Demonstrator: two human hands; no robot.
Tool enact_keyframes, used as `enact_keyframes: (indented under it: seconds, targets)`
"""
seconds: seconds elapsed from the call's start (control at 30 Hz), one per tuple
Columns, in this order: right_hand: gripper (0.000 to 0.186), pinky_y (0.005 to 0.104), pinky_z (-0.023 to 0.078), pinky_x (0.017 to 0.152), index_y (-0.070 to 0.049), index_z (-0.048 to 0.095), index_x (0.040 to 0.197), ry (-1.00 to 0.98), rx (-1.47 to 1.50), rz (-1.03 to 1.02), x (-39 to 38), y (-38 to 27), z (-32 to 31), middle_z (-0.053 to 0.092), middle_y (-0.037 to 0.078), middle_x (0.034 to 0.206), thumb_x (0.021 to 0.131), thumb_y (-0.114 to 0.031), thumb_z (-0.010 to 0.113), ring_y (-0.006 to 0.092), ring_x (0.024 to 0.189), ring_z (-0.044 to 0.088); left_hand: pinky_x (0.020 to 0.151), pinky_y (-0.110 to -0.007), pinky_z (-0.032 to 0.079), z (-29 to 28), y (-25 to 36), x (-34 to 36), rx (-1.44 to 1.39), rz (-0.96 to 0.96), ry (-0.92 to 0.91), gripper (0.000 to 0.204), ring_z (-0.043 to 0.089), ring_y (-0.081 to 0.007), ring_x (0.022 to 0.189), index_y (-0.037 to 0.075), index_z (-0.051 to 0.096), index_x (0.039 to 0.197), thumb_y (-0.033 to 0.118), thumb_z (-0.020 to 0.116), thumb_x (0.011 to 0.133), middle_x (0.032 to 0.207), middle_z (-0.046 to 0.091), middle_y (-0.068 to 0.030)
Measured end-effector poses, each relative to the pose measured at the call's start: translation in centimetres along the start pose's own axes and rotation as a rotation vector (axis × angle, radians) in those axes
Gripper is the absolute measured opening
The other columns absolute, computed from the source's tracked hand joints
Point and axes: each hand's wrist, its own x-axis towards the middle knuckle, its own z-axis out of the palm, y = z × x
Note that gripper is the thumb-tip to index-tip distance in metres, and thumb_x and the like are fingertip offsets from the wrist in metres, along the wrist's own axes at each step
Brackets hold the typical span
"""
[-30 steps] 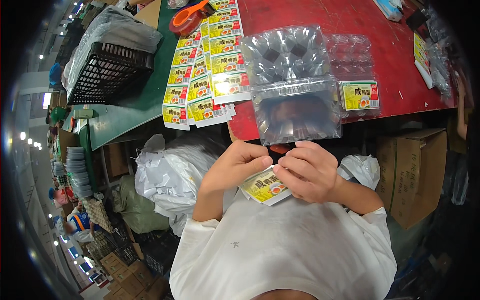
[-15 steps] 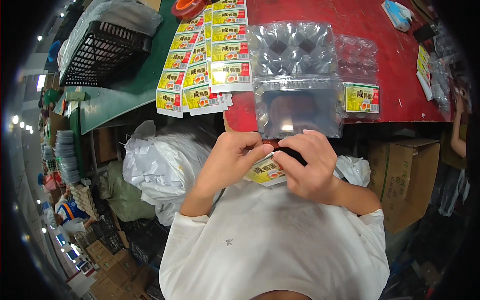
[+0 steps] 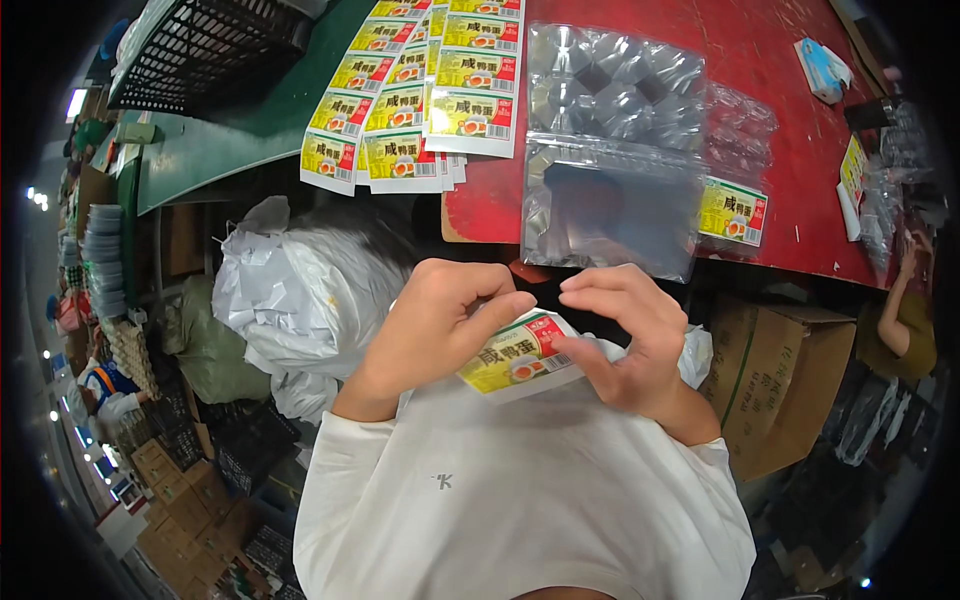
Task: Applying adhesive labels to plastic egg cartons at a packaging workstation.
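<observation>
A yellow, red and green printed sticker label (image 3: 520, 355) with a white border is in front of my chest. My left hand (image 3: 435, 325) is closed on its left part, the thumb along the upper edge and the other fingers curled behind. At the label's right end, my right hand (image 3: 635, 345) has its thumb against the face, with thumb and forefinger spread apart. Just beyond my hands, a clear plastic egg box (image 3: 610, 200) lies with its lid raised, the flat half nearest me and overhanging the table edge.
Sheets of the same labels (image 3: 470, 75) lie on the red table (image 3: 480, 210). A labelled clear box (image 3: 733, 210) sits to the right. White bags (image 3: 310, 300) and a cardboard carton (image 3: 770, 390) stand below; a black crate (image 3: 210, 55) is at far left. Another person's arm (image 3: 895, 310) shows at right.
My right thumb and forefinger have parted from their pinch near the label's top edge. More of the label's face now shows. The view has shifted slightly.
</observation>
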Motion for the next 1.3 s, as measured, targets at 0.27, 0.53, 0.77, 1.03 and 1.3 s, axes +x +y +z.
enact_keyframes:
  seconds: [0.27, 0.53, 0.77, 1.03, 1.3]
  targets:
    - [0.028, 0.0314, 0.053, 0.067, -0.002, 0.07, 0.091, -0.103, 0.02, 0.064, -0.2, 0.4, 0.7, 0.07, 0.013, 0.092, 0.066, 0.0, 0.081, 0.0259, 0.076, 0.067, 0.044, -0.031, 0.027, 0.5, -0.5, -0.2, 0.022, 0.037, -0.046, 0.03, 0.032, -0.0108, 0.048, -0.004, 0.054, 0.067, 0.013, 0.066, 0.089, 0.051, 0.037, -0.0066]
    - [0.023, 0.0369, 0.052, 0.071, -0.006, 0.072, 0.083, 0.053, -0.332, -0.367, -0.7, 0.8, 1.5, 0.066, 0.005, 0.091, 0.061, -0.002, 0.076, 0.0219, 0.079, 0.063, 0.048, -0.035, 0.033, -0.1, -0.6, 0.6, -0.096, -0.119, -0.157, 0.038, 0.034, -0.019, 0.048, -0.005, 0.053, 0.066, 0.022, 0.063, 0.092, 0.053, 0.043, -0.0131]
    - [0.022, 0.0434, 0.049, 0.083, -0.013, 0.073, 0.083, 0.027, -0.335, -0.667, -1.9, 0.4, 0.8, 0.067, 0.003, 0.096, 0.062, -0.005, 0.073, 0.0239, 0.089, 0.062, 0.046, -0.027, 0.023, 0.2, -2.0, 1.5, -0.216, -0.208, -0.086, 0.042, 0.029, -0.003, 0.054, 0.001, 0.043, 0.061, 0.02, 0.062, 0.094, 0.053, 0.035, 0.0049]
    - [0.016, 0.0343, 0.042, 0.075, -0.026, 0.068, 0.087, 0.076, -0.12, -0.759, -2.0, -3.2, -1.8, 0.067, -0.009, 0.086, 0.076, -0.014, 0.064, 0.0117, 0.084, 0.056, 0.052, -0.027, 0.034, -0.4, -3.5, 1.6, -0.319, -0.149, -0.132, 0.045, 0.042, -0.0074, 0.056, 0.002, 0.046, 0.061, 0.023, 0.085, 0.069, 0.056, 0.044, 0.0005]
    - [0.006, 0.0286, 0.038, 0.06, 0.001, 0.055, 0.084, 0.475, 0.199, 0.01, 0.5, -0.4, -6.1, 0.057, 0.01, 0.075, 0.084, 0.004, 0.061, 0.0186, 0.068, 0.051, 0.082, -0.026, 0.046, -1.3, -3.5, 1.1, -0.314, 0.032, -0.02, 0.018, 0.064, -0.0184, 0.094, 0.002, 0.048, 0.084, -0.013, 0.053, 0.075, 0.098, 0.068, -0.0135]
